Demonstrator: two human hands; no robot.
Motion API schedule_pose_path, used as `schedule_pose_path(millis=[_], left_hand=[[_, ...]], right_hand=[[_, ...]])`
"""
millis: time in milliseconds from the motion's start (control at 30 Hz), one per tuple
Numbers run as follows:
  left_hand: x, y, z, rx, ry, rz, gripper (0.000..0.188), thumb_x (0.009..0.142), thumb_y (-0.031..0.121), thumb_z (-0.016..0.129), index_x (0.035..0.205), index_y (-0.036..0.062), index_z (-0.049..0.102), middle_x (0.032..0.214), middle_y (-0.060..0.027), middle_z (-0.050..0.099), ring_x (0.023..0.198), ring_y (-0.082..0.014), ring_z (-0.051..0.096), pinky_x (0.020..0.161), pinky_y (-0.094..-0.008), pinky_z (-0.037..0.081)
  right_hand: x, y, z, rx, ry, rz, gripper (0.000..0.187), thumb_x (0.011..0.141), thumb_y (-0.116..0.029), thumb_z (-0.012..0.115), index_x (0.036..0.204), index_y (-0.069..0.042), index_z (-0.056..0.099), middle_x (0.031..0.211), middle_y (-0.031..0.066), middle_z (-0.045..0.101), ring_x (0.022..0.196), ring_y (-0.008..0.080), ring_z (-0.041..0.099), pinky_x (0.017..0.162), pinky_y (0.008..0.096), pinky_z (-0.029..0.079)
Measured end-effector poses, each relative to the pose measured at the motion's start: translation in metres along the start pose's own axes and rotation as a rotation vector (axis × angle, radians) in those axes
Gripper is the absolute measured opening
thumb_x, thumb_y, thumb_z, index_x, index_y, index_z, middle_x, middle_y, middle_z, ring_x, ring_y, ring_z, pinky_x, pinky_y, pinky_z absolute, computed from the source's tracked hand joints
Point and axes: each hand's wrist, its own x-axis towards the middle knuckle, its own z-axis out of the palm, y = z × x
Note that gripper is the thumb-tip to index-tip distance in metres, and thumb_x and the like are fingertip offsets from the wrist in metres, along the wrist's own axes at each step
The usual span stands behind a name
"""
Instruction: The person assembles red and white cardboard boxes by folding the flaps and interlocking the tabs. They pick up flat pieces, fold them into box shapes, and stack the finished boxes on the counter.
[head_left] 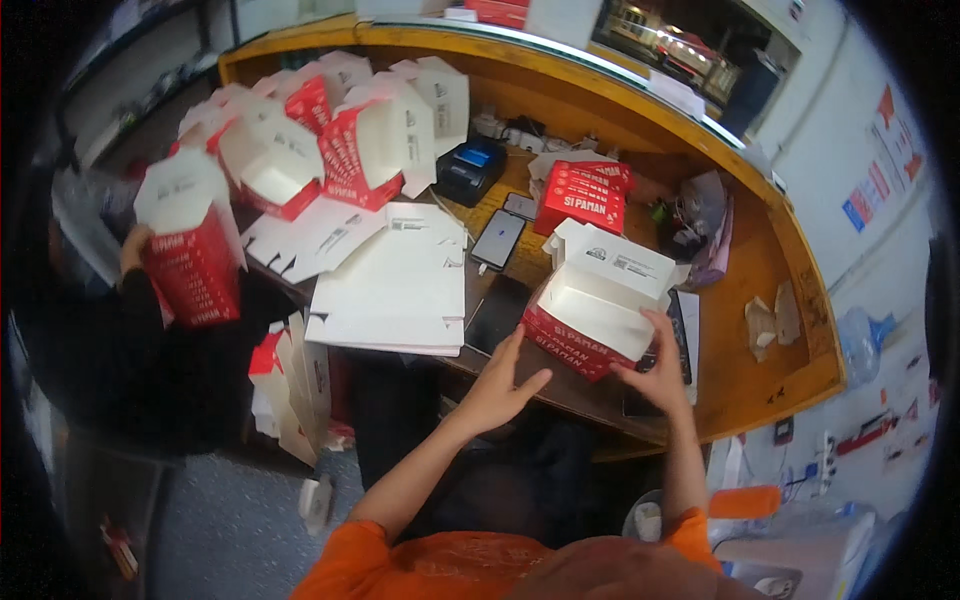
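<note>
Head view: at the near edge of the table [592, 402], I'd lightly steady the open carton [572, 346], right fingers [665, 338] holding its end (left fingers [509, 352] wide).

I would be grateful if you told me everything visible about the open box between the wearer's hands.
The box looks like folded cardboard: red outside with white print, plain white inside. It stands open, its white lid with dark printed marks raised at the back. It sits angled by the desk's near edge; whether it is lifted is unclear. The right hand holds its right end; the left hand's fingertips meet its left front corner.
</note>
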Motion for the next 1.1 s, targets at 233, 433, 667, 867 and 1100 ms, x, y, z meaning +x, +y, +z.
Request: schedule_pose_path(millis=[233, 433, 667, 867, 1100], left_hand=[[0.037, 0.034, 0.046, 0.444, 0.271, 0.429, 0.077, 0.086, 0.035, 0.078, 0.142, -0.0086, 0.046, 0.149, -0.0314, 0.041, 0.141, -0.0489, 0.038, 0.121, -0.057, 0.025], [0.064, 0.039, 0.079, 0.767, 0.073, 0.536, 0.021, 0.087, 0.024, 0.071, 0.094, 0.0035, 0.07, 0.095, -0.0146, 0.066, 0.11, -0.0365, 0.058, 0.12, -0.0566, 0.027], [0.079, 0.029, 0.073, 0.708, 0.032, 0.64, 0.015, 0.087, 0.02, 0.069, 0.089, 0.0052, 0.067, 0.092, -0.0138, 0.065, 0.097, -0.0324, 0.06, 0.099, -0.0481, 0.042], [0.085, 0.02, 0.061, 0.791, 0.011, 0.724, 0.015, 0.088, 0.018, 0.067, 0.097, 0.0056, 0.067, 0.091, -0.0125, 0.066, 0.095, -0.031, 0.06, 0.089, -0.0435, 0.045], [0.092, 0.029, 0.068, 0.954, -0.126, 0.796, 0.052, 0.094, 0.019, 0.058, 0.144, 0.0085, 0.055, 0.093, -0.0094, 0.074, 0.094, -0.0263, 0.067, 0.083, -0.04, 0.047]], right_hand=[[-0.01, 0.004, 0.061, 0.165, 0.199, 0.086, 0.102, 0.069, -0.02, 0.092, 0.153, -0.007, 0.037, 0.154, 0.0185, 0.037, 0.141, 0.0348, 0.041, 0.117, 0.0443, 0.036], [-0.015, -0.014, 0.066, 0.265, 0.236, 0.16, 0.094, 0.073, -0.007, 0.086, 0.151, -0.002, 0.034, 0.146, 0.0238, 0.039, 0.14, 0.0336, 0.043, 0.109, 0.0431, 0.047], [-0.029, -0.018, 0.047, -0.246, 0.136, -0.024, 0.02, 0.085, -0.001, 0.077, 0.104, -0.002, 0.07, 0.112, 0.018, 0.062, 0.107, 0.0379, 0.063, 0.09, 0.0415, 0.053], [-0.018, -0.016, 0.049, -0.329, 0.089, -0.085, 0.022, 0.081, -0.003, 0.077, 0.102, -0.004, 0.07, 0.107, 0.015, 0.065, 0.106, 0.0382, 0.062, 0.09, 0.0461, 0.05], [-0.017, -0.024, 0.056, -0.639, 0.127, -0.106, 0.026, 0.081, -0.009, 0.075, 0.105, -0.004, 0.07, 0.112, 0.0172, 0.064, 0.113, 0.0426, 0.057, 0.097, 0.0547, 0.045]])
